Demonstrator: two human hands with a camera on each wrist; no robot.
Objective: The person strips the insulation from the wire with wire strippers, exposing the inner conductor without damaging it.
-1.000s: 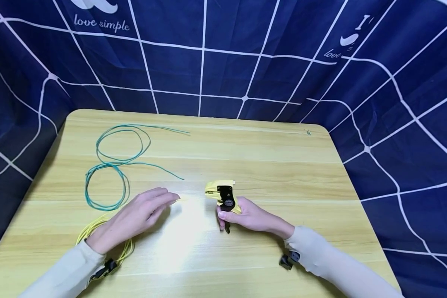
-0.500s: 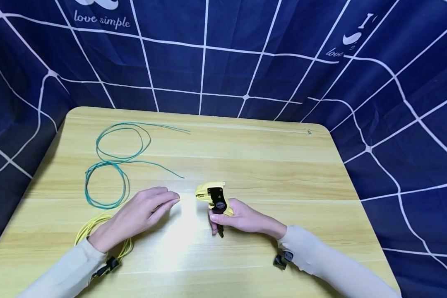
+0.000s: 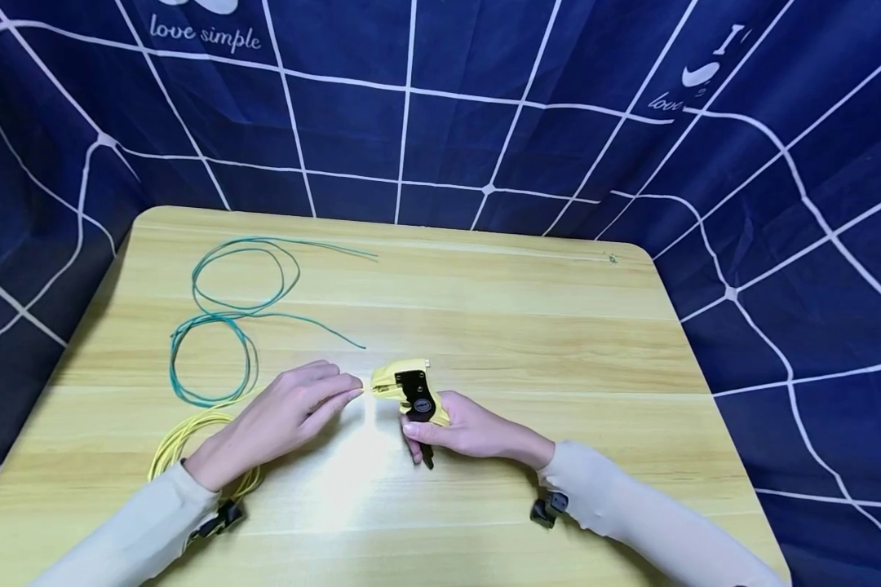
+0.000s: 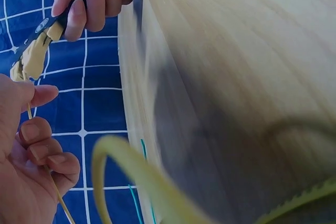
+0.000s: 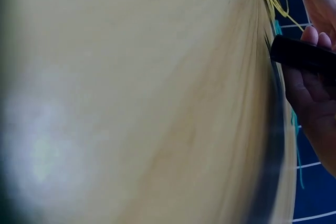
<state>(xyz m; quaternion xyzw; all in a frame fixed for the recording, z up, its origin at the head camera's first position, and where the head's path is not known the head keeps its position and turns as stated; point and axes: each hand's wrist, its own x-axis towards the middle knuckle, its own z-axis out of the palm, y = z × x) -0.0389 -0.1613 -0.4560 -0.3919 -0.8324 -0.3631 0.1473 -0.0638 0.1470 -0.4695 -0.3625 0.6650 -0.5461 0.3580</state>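
My left hand (image 3: 286,416) pinches a yellow wire (image 4: 63,205) between thumb and forefinger, the wire running back through the curled fingers in the left wrist view. A coil of the same yellow wire (image 3: 172,448) lies under the left wrist. My right hand (image 3: 473,424) grips a yellow and black wire stripper (image 3: 414,391) by its handles, nose pointing left. The stripper's nose is right at the left fingertips, and the wire's tip meets it in the left wrist view. From the right wrist view, a black handle (image 5: 299,53) sticks out of the right hand.
Two loosely coiled green wires, a far one (image 3: 294,269) and a nearer one (image 3: 172,359), lie on the left of the wooden table (image 3: 543,326). Small green scraps (image 3: 613,258) sit near the back right corner. A blue curtain (image 3: 448,139) surrounds the table.
The right hand has brought the wire stripper leftward until its nose is at the left fingertips. The left hand has shifted slightly to the right, still pinching the wire.
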